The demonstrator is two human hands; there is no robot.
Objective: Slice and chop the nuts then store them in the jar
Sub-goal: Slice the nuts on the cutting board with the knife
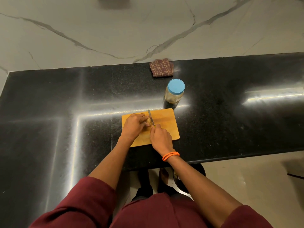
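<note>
On the black table [213,122], the left hand [133,126] pinches nuts [148,120] on the board [166,122] beside the knife [151,118] gripped by the right hand [161,138], risking nicked fingertips; the jar [174,93] stands capped beyond.

Dim, warm indoor light. Bright streaks of glare cross the glossy black worktop [65,96]. Wide-angle bending shows at the edges; focus is slightly soft throughout.
</note>
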